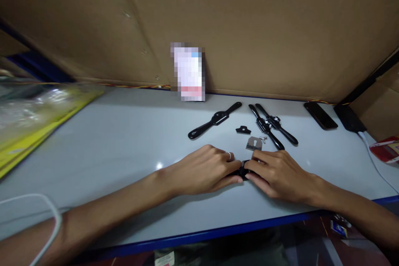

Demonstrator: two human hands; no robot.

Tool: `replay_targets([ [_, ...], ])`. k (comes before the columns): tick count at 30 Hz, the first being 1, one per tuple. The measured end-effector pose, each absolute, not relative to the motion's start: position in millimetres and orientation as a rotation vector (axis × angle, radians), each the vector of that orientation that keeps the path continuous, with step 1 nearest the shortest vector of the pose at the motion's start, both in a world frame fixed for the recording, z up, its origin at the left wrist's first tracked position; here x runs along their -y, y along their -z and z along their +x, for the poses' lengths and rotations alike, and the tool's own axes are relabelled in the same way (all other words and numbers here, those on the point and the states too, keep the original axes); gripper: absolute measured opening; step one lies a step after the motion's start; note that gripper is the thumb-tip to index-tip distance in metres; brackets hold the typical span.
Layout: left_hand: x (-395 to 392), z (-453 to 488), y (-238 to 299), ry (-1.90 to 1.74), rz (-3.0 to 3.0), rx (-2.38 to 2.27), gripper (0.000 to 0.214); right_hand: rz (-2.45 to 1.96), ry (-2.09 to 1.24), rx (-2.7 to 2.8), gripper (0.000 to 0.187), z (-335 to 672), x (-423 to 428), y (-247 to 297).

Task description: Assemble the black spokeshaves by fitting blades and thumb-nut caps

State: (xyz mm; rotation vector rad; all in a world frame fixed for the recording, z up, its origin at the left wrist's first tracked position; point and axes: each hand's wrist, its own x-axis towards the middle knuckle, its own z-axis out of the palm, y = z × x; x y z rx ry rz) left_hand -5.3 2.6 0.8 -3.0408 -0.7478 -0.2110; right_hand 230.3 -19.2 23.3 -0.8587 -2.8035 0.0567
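Seen from the head camera, the black tool body [243, 170] is the landmark: it lies low on the grey desk [124, 141], and only its middle shows between the two hands. The left hand [205, 170] comes in from its left and the right hand [277, 172] from its right. Each grip is closed on it, fingertips pinched against its ends, so both hands touch it and neither is nearer. Its long axis appears to run left to right, roughly along the desk's blue front edge [202, 235], though the hands hide its ends. Just behind it lie a flat metal blade [254, 143] and a small wing screw [263, 138], with a small black cap piece [243, 130] a little further back. Behind it to the left lies a single spokeshave [215, 120], set on a slant; behind it to the right lie two crossed spokeshaves [269, 126]. Well to its right rest a dark phone [320, 115] and a black device [349, 118] with a white cable [374, 158]. To its left the desk is bare as far as the yellow packaging [31, 129]. The front edge runs near it on the person's side, and the cardboard wall [249, 29] stands well behind it.
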Motion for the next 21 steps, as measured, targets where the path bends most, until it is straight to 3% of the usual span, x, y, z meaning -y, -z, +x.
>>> replay_targets([
  [21,-3,-5,-2,0.216,-3.039,0.771,0.051,-1.051,-0.142,2.763,0.024,231,8,-17],
])
